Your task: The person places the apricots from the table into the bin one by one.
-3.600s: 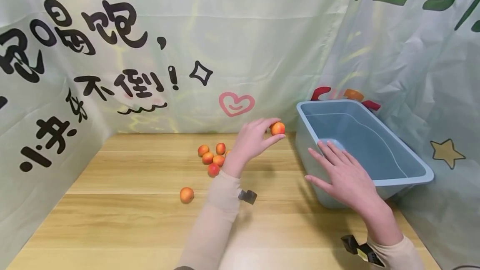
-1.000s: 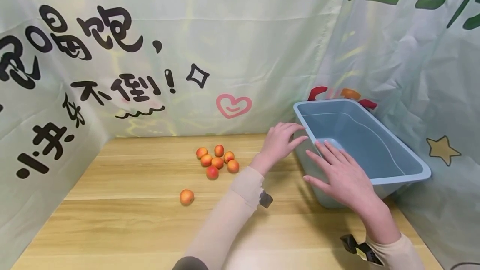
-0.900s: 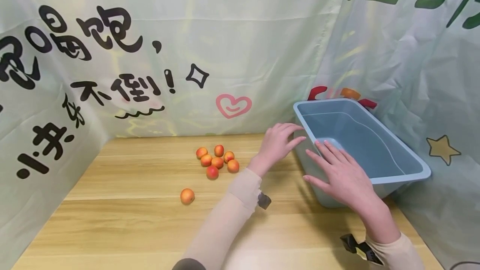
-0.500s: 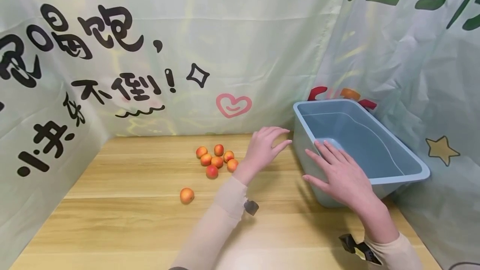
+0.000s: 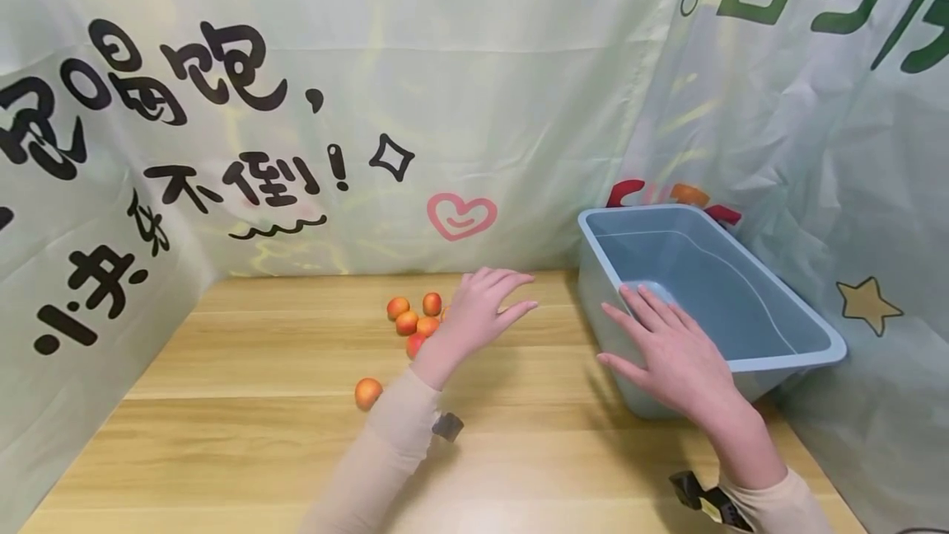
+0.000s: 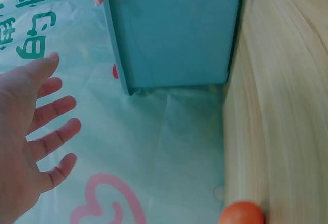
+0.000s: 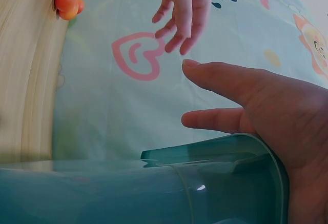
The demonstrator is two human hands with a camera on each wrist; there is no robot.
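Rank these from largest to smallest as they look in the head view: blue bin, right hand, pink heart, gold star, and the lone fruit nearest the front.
1. Blue bin
2. Right hand
3. Pink heart and gold star: too alike to rank
4. Lone fruit

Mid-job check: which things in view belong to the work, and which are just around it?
Likely in the job:
- orange-red fruits on the table
- blue tub
- left hand, empty, near the fruits
- right hand, at the tub's rim

Apparently just around:
- printed backdrop
- dark wrist gear
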